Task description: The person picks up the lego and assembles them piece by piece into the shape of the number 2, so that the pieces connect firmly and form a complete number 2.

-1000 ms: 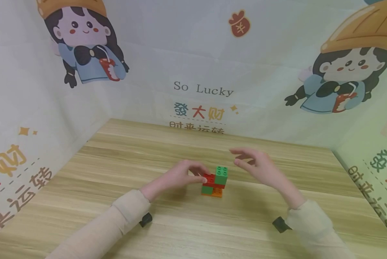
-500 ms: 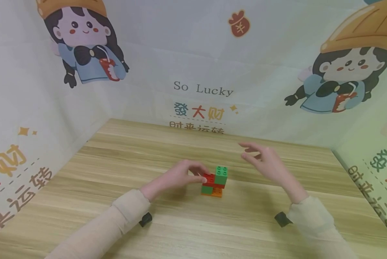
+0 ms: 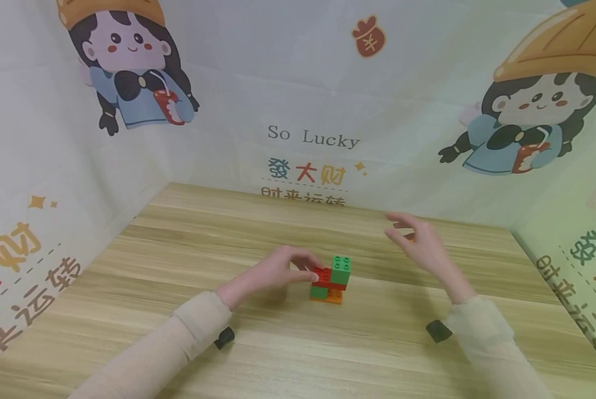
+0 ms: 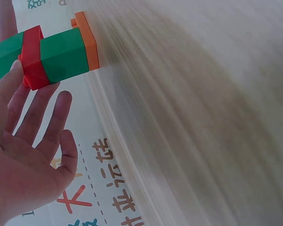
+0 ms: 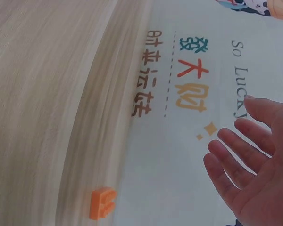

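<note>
A small stack of toy building bricks stands on the wooden table. Its base is a thin orange brick (image 3: 334, 300), with a green brick (image 4: 63, 55) on its left part. A flat red brick (image 4: 34, 59) lies across that one, and a taller green brick (image 3: 340, 272) sits on the red brick's right end. My left hand (image 3: 282, 268) pinches the red brick between thumb and fingers; the other fingers spread below it. Away to the right, my right hand (image 3: 420, 242) hovers with nothing in it. A loose orange brick (image 5: 102, 204) lies beyond it, mostly hidden by it in the head view.
The wooden table (image 3: 218, 233) ends at a printed cloth backdrop (image 3: 318, 100) behind and on both sides. A black wrist device (image 3: 438, 331) sits at the right cuff, and another black device (image 3: 225, 337) at the left cuff.
My right hand has moved away from the stack, to the right and farther back, and a bit of the loose orange brick now shows behind it. The left hand and stack stay put.
</note>
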The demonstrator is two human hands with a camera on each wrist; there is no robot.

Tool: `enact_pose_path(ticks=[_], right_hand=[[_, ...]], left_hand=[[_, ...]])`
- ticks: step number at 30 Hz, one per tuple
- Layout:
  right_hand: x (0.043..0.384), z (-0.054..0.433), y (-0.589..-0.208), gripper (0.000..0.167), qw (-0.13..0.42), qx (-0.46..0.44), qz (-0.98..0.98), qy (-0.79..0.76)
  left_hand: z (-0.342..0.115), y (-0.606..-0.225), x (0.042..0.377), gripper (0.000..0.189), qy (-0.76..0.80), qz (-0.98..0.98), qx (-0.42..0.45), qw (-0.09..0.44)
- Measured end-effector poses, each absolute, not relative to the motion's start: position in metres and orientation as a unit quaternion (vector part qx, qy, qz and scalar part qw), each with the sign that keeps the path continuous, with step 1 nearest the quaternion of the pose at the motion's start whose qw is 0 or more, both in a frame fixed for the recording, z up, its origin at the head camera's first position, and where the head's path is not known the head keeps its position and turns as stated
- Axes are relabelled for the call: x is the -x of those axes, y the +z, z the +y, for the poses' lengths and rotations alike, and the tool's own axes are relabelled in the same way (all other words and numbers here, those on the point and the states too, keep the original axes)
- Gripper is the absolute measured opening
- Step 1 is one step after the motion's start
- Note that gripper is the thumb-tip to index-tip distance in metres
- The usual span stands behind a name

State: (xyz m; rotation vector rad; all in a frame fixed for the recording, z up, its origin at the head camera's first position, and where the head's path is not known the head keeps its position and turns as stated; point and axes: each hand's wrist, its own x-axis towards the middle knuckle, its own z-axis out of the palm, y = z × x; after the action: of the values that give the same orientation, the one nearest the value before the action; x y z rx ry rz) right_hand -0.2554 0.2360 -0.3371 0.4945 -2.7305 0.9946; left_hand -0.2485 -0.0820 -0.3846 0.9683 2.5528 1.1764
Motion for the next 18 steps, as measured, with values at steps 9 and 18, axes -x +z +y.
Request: enact_pose_path(ticks=[9,18], right_hand=[[0.266,0.245,-0.347,0.045,0.114,-0.154,-0.919,0.345],[0.272,0.250,-0.355,0.048,0.116,-0.146,-0.916,0.355]], left_hand=[[-0.082,-0.383,0.248,0.026,0.395,0.854,-0.326,0.087],[-0.082,-0.383,0.248,0.025,0.395,0.854,-0.329,0.084]])
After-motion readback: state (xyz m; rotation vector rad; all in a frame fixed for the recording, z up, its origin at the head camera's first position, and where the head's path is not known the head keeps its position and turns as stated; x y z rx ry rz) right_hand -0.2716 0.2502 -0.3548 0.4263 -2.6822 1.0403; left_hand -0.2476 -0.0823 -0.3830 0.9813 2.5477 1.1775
